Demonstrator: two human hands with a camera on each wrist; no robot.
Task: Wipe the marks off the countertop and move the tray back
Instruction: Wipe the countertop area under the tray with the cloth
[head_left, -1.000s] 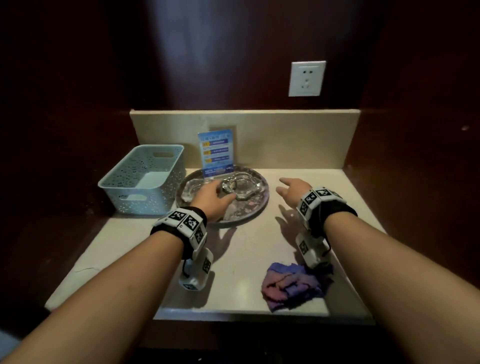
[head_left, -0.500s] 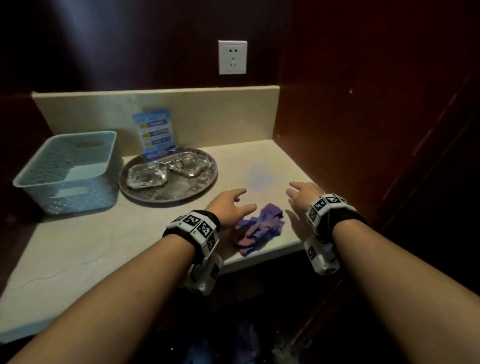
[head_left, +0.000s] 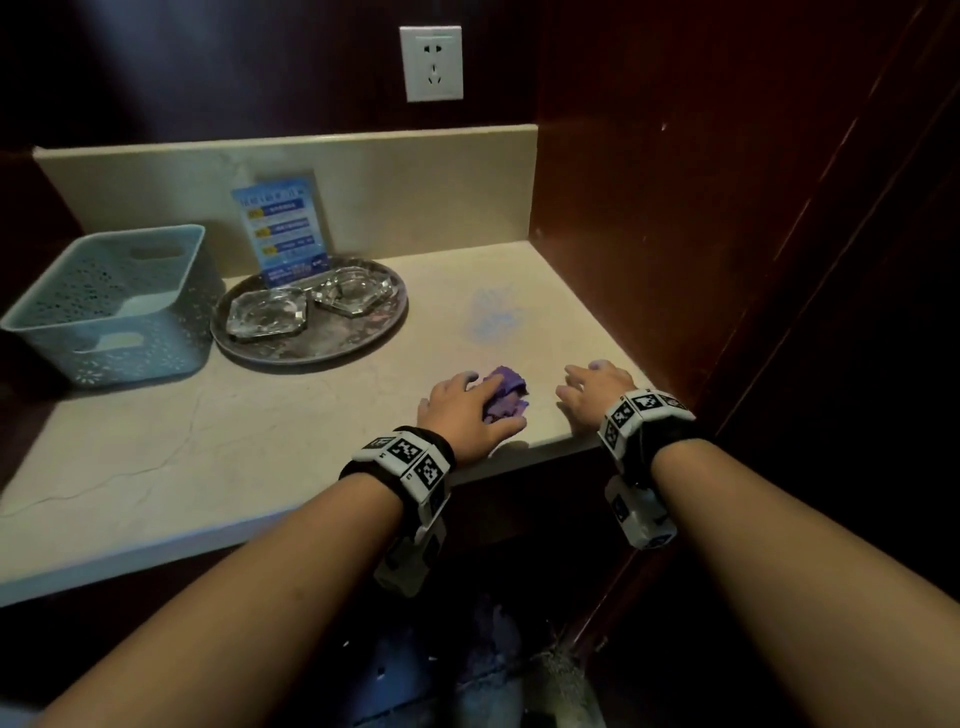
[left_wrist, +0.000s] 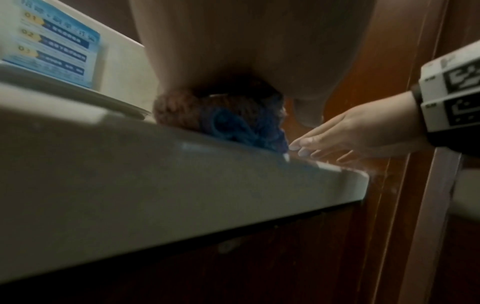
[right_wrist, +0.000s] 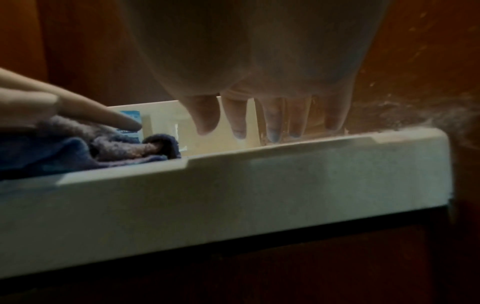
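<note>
Head view: a purple cloth (head_left: 503, 395) is gripped under the curled fingers of the left hand (head_left: 462, 415) near the front right corner of the countertop (head_left: 260, 426), while the right hand (head_left: 597, 389) is held just beside it with fingers spread and relaxed, holding nothing. Blue marks (head_left: 493, 312) are seen toward the right edge, and the round tray (head_left: 311, 353) with two glass ashtrays (head_left: 267, 312) is set near the back edge, beside a basket (head_left: 109, 306).

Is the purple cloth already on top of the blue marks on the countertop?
No, the purple cloth sits under the left hand near the front edge, while the blue marks lie uncovered farther back.
</note>
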